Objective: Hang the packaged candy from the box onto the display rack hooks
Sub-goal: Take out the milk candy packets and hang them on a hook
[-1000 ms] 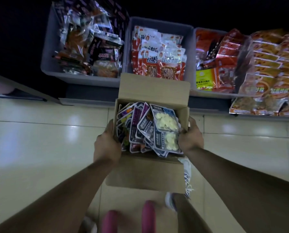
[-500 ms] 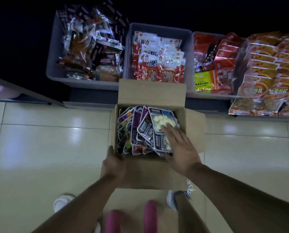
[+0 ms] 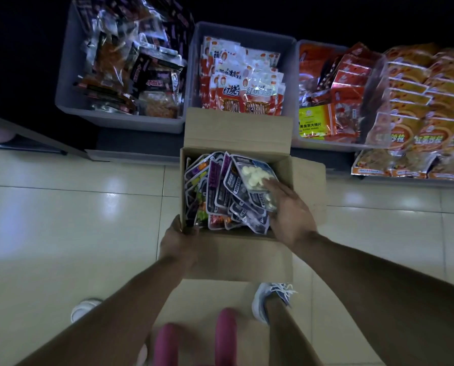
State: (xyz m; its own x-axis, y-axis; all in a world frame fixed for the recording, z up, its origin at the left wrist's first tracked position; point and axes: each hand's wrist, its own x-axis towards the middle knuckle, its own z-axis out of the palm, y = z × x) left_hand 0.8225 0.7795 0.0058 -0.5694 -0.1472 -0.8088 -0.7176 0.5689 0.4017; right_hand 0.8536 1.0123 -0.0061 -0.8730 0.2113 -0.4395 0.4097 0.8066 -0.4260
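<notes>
An open cardboard box [image 3: 236,128] is held above the tiled floor, full of several purple and grey candy packs [image 3: 220,191]. The top pack [image 3: 254,175] has a clear window showing white candies. My left hand [image 3: 179,243] grips the box's near left corner, fingers hooked over the rim. My right hand [image 3: 290,212] is inside the box at its right side, fingers curled round the edge of the top packs. No rack hooks are in view.
Grey bins of snack packs line a low shelf beyond the box: dark packs [image 3: 130,75] left, red and white packs [image 3: 241,77] middle, red and orange packs [image 3: 379,96] right. My white shoes [image 3: 270,299] stand on the tiles below.
My right hand left the box's right side, reached into the box and closed on the top packs. My left hand slid to the near left corner. The right flap fell open.
</notes>
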